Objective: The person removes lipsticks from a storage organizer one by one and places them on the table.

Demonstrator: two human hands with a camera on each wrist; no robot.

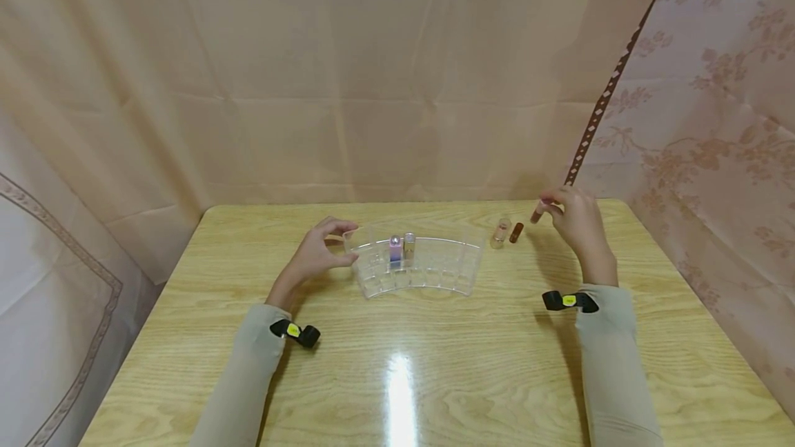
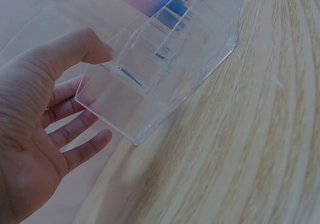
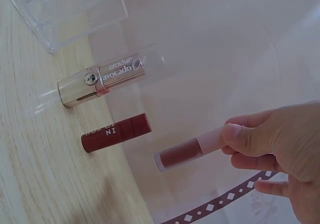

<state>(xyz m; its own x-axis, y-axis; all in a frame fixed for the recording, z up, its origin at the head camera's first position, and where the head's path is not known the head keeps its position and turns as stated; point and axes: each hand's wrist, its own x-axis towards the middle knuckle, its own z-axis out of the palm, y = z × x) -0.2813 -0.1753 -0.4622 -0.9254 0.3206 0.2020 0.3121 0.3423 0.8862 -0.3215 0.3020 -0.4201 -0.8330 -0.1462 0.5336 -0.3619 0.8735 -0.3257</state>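
Note:
A clear, curved acrylic lipstick organizer [image 1: 428, 281] stands on the table. My left hand [image 1: 317, 252] grips its left end, thumb [image 2: 95, 48] on the near side and fingers behind the clear wall. Two lipsticks stand in its slots: a pink-and-blue one [image 1: 395, 249] and a gold-toned one [image 1: 408, 245]. Over the table's far right, my right hand [image 1: 576, 223] pinches a lip gloss tube [image 3: 181, 153] by its pale pink cap, tilted, brownish-red end down. Left of it stand a dark red lipstick tube [image 3: 117, 133] and a clear-capped lipstick with a gold base [image 3: 80, 86].
The wooden table [image 1: 348, 378] ends at a beige curtain [image 1: 373, 88] behind. A floral cloth [image 1: 714, 123] hangs along the right side and another cloth [image 1: 56, 295] along the left. Black wrist cameras [image 1: 304, 334] sit on both sleeves.

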